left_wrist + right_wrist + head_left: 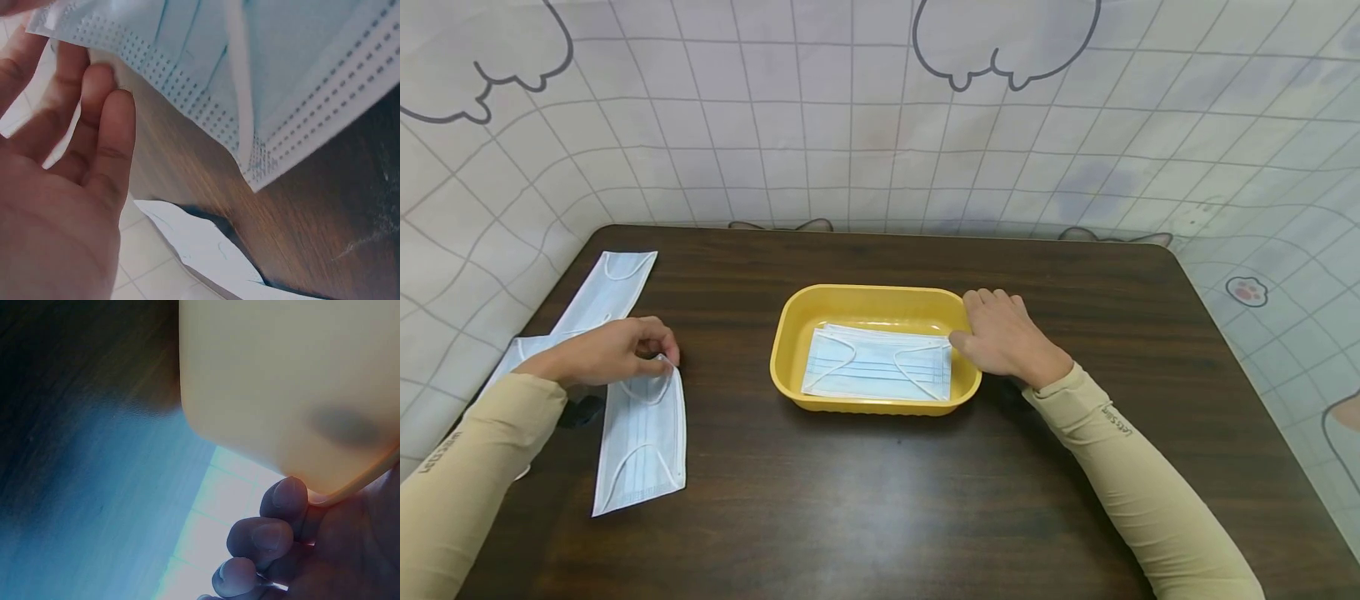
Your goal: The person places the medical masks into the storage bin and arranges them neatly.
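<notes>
My left hand [606,350] pinches a pale blue disposable face mask [643,446] by its far end, near an ear loop. In the left wrist view that mask [187,56] hangs in front of curled fingers [115,137], its pleats and dotted seams showing. At the middle of the table stands a yellow plastic tray [850,405] with a small stack of face masks [872,367] inside. My right hand [1007,342] holds the tray's right end, the thumb over the rim and the fingers outside. Seen from the right wrist, the fingers [259,540] curl against the tray's outer wall [262,375].
Another face mask [610,287] lies at the table's far left, overlapping one [531,346] by the left edge, partly hidden by my left arm. The dark wooden table [880,500] meets a grid-patterned cloth [865,125] at the back and sides.
</notes>
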A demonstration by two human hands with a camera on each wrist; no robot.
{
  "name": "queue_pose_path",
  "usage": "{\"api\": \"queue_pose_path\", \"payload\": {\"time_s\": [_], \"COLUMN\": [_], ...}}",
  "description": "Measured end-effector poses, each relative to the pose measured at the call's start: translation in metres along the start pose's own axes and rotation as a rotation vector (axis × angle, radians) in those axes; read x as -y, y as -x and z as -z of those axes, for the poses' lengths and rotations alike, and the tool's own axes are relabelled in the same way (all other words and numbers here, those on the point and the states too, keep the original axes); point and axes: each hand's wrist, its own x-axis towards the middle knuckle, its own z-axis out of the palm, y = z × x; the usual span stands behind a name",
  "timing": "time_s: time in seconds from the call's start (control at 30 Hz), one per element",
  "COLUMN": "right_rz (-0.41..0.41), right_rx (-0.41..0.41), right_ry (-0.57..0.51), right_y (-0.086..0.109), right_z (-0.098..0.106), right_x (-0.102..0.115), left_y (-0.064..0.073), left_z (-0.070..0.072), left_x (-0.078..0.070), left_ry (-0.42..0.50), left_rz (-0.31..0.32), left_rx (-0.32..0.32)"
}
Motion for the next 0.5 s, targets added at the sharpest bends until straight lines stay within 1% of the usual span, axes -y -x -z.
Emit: {"api": "queue_pose_path", "payload": {"time_s": [0.1, 0.2, 0.33, 0.5], "right_rz": [0.001, 0.003, 0.002, 0.002], "right_rx": [-0.002, -0.004, -0.007, -0.006], "right_ry": [0.000, 0.001, 0.002, 0.002], "right_y": [0.0002, 0.0002, 0.0001, -0.0004], "right_z": [0.0001, 0.0000, 0.0000, -0.0008], "right_x": [0.0004, 0.0005, 0.0005, 0.0001], "left_y": [0.0007, 0.0008, -0.0004, -0.0027], "left_z": [0.0012, 0.0027, 0.0036, 0.0013], "left_x": [-0.0005, -0.0009, 0.0000, 0.0025], "left_ry": [0.027, 0.042, 0.041, 0.037], "left_rz": [-0.007, -0.031, -0.049, -0.043], "left_rx": [0.019, 0.033, 0.026, 0.020]}}
